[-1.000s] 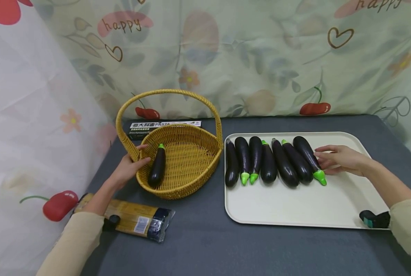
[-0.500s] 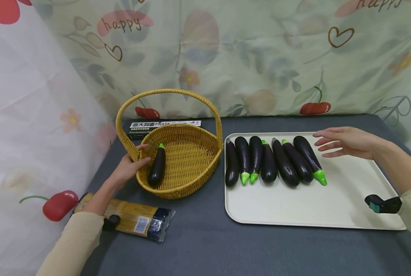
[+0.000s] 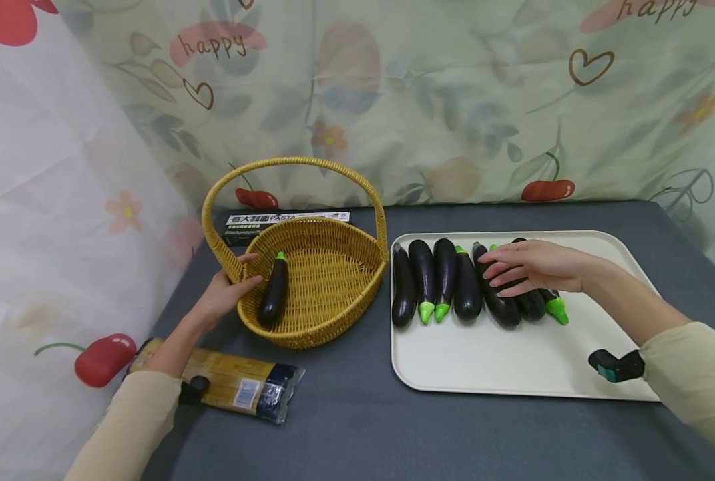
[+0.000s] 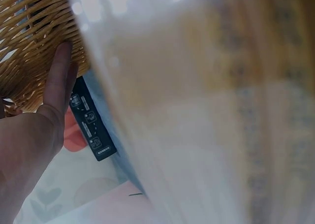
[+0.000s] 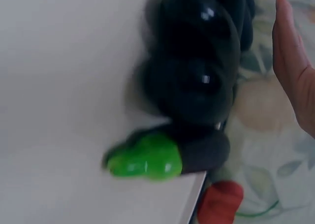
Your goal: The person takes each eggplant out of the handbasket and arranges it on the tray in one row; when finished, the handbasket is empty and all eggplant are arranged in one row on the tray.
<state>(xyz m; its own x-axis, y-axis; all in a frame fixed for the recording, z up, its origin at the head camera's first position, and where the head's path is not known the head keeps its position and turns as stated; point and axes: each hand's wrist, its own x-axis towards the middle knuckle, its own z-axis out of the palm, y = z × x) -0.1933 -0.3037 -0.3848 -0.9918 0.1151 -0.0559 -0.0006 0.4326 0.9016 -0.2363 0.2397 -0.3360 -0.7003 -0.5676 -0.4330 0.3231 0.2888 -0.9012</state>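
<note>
My left hand (image 3: 223,294) holds the left rim of a yellow wicker basket (image 3: 330,284) by the base of its arched handle. Its fingers lie along the woven wall (image 4: 34,51) in the left wrist view. A dark purple eggplant (image 3: 274,292) with a green tip lies inside the basket's left part. On a cream tray (image 3: 483,364), several eggplants (image 3: 404,287) lie side by side. Above the right end of that row hovers my right hand (image 3: 537,267), fingers extended and holding nothing. It partly hides the rightmost eggplant, whose green cap (image 5: 152,157) shows in the right wrist view.
A clear bag of spaghetti (image 3: 227,377) lies under my left forearm, large and blurred in the left wrist view. Behind the basket sits a dark pasta box (image 3: 249,227). A printed cloth (image 3: 417,120) hangs along the grey table's (image 3: 357,427) back.
My right hand first drew up and away from the rightmost eggplant, then swung left over the row. The left hand and the basket have stayed in place.
</note>
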